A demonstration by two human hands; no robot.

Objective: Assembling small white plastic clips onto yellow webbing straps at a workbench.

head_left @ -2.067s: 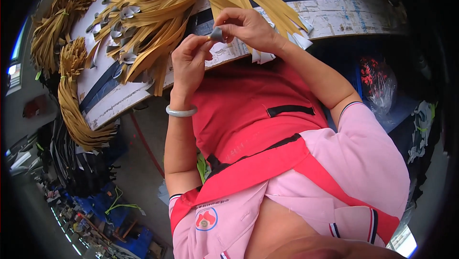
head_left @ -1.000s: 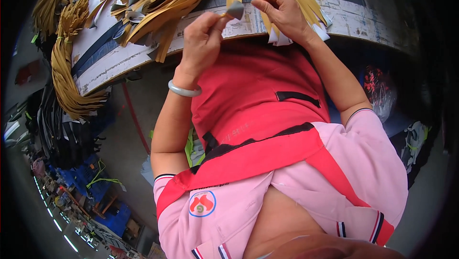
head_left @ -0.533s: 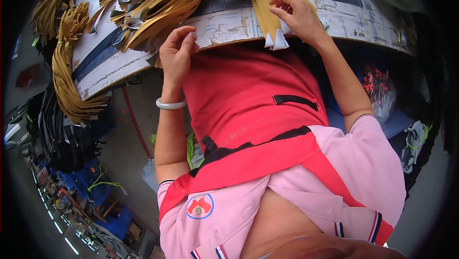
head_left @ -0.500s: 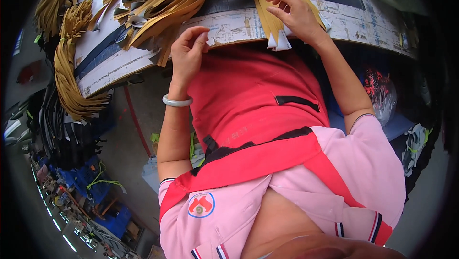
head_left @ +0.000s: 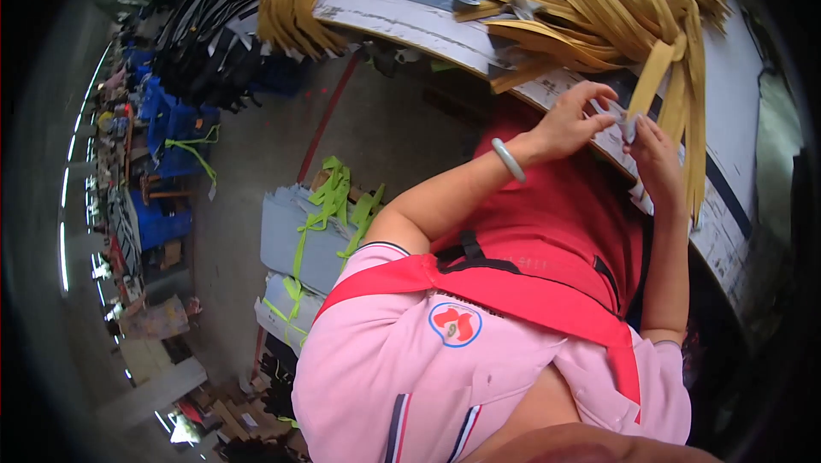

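Observation:
A mustard-yellow flat strip [head_left: 652,78] with a grey-white end hangs toward me from a bundle of like strips [head_left: 590,18] on the white table. My right hand [head_left: 660,159] pinches this strip close to its pale end. Just left of it, my left hand [head_left: 571,121], a pale bangle [head_left: 508,159] at its wrist, has thumb and fingers curled in at the same end. Something small and whitish shows between those fingertips, too small to name. More long yellow strips [head_left: 696,138] lie behind my right hand, reaching to the table's front edge.
Dark bands cross the white table [head_left: 402,25]. Another yellow bundle [head_left: 299,5] droops over its far-left edge, beside black strips [head_left: 205,31]. On the floor at left are grey stacks [head_left: 299,236] tied with lime-green bands, and blue crates [head_left: 175,134] beyond.
The view has swung left, so table and bundles appear farther right. My hands, apart before, have come together at one strip's end. My right hand has left the strips it hovered over.

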